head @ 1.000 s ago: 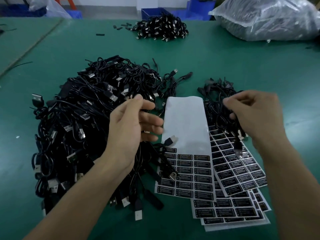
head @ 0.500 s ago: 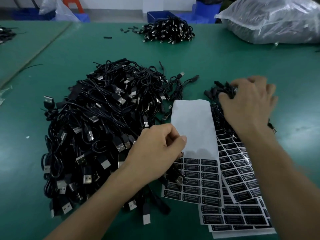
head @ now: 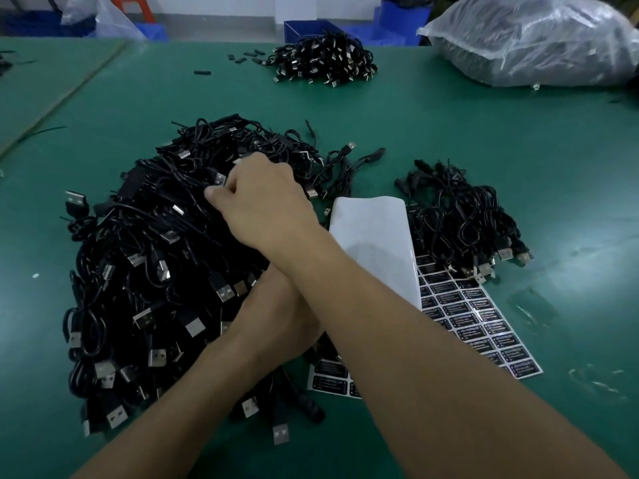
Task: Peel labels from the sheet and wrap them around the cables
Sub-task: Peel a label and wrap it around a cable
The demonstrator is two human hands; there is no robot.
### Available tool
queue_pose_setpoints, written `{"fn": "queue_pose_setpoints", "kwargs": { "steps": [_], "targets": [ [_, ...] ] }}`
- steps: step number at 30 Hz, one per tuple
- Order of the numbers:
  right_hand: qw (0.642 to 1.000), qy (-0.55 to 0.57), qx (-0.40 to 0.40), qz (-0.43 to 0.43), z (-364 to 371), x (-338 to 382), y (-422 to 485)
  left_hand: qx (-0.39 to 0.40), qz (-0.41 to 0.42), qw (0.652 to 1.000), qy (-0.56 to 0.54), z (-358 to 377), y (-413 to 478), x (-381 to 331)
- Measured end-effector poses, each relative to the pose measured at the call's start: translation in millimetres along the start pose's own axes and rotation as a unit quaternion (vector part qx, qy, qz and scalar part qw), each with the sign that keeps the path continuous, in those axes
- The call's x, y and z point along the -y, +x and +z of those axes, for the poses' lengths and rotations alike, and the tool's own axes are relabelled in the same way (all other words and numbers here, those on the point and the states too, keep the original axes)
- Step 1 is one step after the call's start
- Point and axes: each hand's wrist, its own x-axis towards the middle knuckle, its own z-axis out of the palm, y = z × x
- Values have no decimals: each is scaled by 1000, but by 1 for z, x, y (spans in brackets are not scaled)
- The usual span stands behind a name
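The right hand [head: 266, 202] is being reached across the left forearm into the large heap of cables [head: 145, 271], which is being kept on the left half of the bench [head: 484, 133]. Its fingers [head: 216, 195] are being curled down and pinched on what looks like a single cable [head: 193, 202], and this is judged to be the picking of the next piece for labelling.

The left hand [head: 280, 326] is being held low at the near edge of the heap, just beside the label sheets [head: 477, 319], probably so that a label is being kept ready while the cable is fetched. Its fingers are being hidden by the right forearm, so it cannot be told whether they are clenched, released or holding a label.

The sheets are being kept fanned between the two piles, within reach of both hands. The upper part of the top sheet is showing bare white backing [head: 373, 243], where the labels are already gone.

A smaller pile [head: 463, 223] is being kept apart on the right, likely for finished cables, though no labels can be made out on them. Most of the task is judged to be lying ahead.
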Motion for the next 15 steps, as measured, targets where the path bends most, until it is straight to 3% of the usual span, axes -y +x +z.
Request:
{"fn": "queue_pose_setpoints", "kwargs": {
  "steps": [5,9,12,15],
  "targets": [
    [997,76,-27,-9,-16,-10,-4,-42,-12,995,-87,-2,5,2],
    [971,237,-22,-34,-57,-32,-27,-48,-26,967,-247,-10,4,-8],
    [948,308,73,-42,-86,-57,-51,-81,-66,916,-388,-19,5,-15],
    [936,320,145,-8,-104,-80,-75,-132,-112,841,-513,-28,7,-20]
  ]
}}
